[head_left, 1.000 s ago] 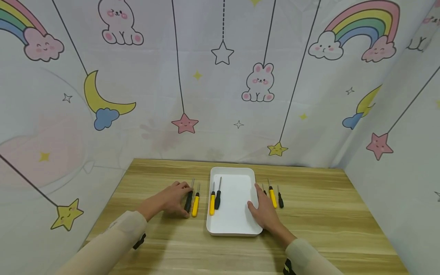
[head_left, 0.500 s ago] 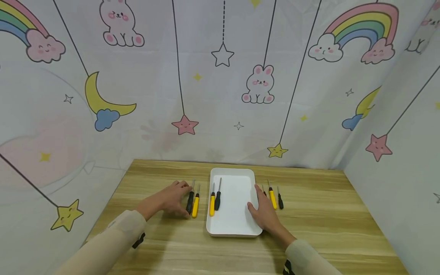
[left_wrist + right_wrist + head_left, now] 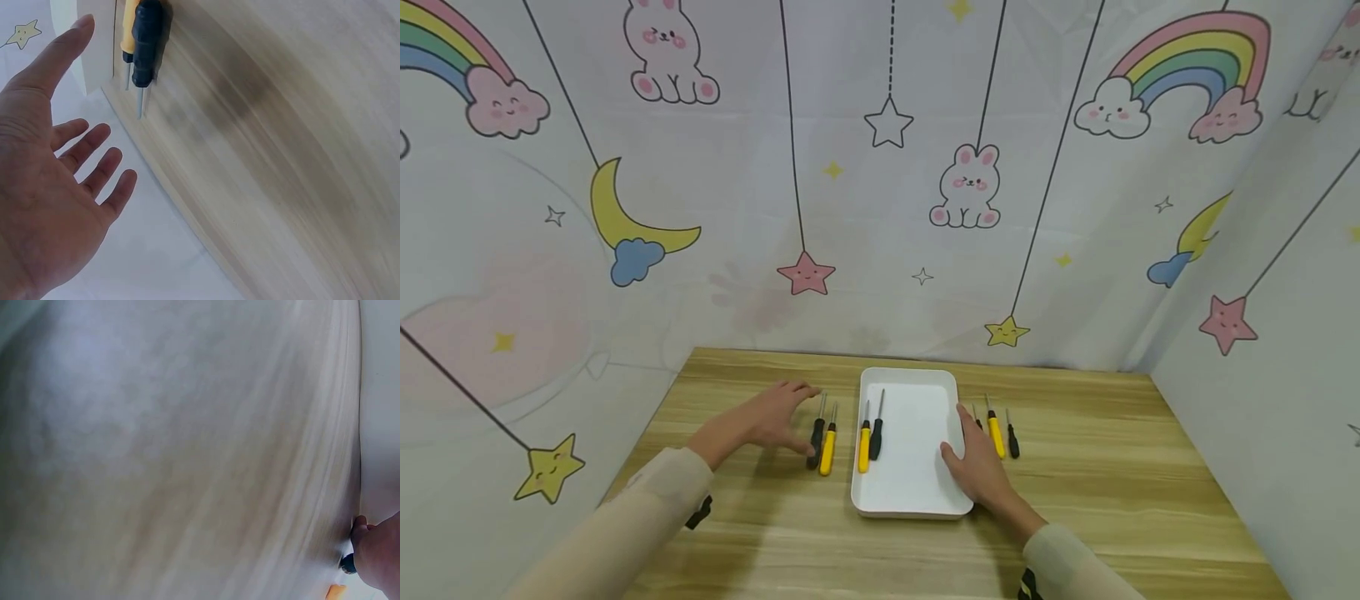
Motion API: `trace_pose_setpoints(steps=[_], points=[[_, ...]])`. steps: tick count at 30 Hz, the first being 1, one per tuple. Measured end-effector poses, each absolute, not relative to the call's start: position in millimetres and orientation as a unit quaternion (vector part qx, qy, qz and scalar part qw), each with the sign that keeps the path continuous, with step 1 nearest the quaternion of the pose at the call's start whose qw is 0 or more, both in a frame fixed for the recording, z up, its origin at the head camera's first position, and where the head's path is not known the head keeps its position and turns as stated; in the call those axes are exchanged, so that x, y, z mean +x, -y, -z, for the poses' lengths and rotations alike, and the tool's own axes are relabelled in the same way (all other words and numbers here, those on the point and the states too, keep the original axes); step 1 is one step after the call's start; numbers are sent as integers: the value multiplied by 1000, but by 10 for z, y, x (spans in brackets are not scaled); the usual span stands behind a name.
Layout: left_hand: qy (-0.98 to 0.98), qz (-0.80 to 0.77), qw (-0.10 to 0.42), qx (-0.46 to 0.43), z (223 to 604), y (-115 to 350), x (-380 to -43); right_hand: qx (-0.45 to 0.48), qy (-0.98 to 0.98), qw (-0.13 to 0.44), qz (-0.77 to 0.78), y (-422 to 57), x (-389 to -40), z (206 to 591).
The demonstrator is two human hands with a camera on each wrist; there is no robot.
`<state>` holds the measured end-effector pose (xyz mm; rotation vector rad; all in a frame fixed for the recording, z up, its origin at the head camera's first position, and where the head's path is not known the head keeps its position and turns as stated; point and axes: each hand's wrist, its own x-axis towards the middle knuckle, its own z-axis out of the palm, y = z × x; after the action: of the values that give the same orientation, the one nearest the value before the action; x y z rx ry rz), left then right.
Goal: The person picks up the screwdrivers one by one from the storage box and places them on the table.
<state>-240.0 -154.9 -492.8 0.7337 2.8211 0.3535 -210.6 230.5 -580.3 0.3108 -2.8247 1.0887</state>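
Observation:
My left hand (image 3: 767, 421) hovers just left of two screwdrivers, its thumb and fingers spread with nothing between them. The black screwdriver (image 3: 816, 442) lies nearest the thumb, beside a yellow-handled screwdriver (image 3: 828, 450). In the left wrist view the palm of the left hand (image 3: 56, 181) is bare, apart from the black screwdriver (image 3: 147, 37). My right hand (image 3: 981, 462) holds the right side of a white tray (image 3: 917, 510), thumb over the inside and fingers along the outer wall. Inside the tray's left half lie a yellow screwdriver (image 3: 864, 450) and a black screwdriver (image 3: 876, 437).
Right of the tray, a yellow screwdriver (image 3: 996, 435) and a small black screwdriver (image 3: 1012, 440) lie on the wooden table (image 3: 1112, 467). Another dark screwdriver (image 3: 977, 421) is partly hidden by the right hand. A printed cloth (image 3: 865, 208) hangs behind the table.
My left hand has lifted and opened away from the black screwdriver, moving slightly back and left. The screwdriver stays on the table. The right hand and tray look unmoved.

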Motion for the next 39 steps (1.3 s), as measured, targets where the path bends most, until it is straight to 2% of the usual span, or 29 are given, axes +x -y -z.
trace_pose_setpoints(steps=[27, 39], points=[[-952, -135, 38, 272, 4715, 1245, -2395, 105, 924, 58, -363, -2314, -2104, 5819], [-949, -129, 32, 286, 4727, 1026, -2420, 111, 923, 57, -363, -2315, -2101, 5799]])
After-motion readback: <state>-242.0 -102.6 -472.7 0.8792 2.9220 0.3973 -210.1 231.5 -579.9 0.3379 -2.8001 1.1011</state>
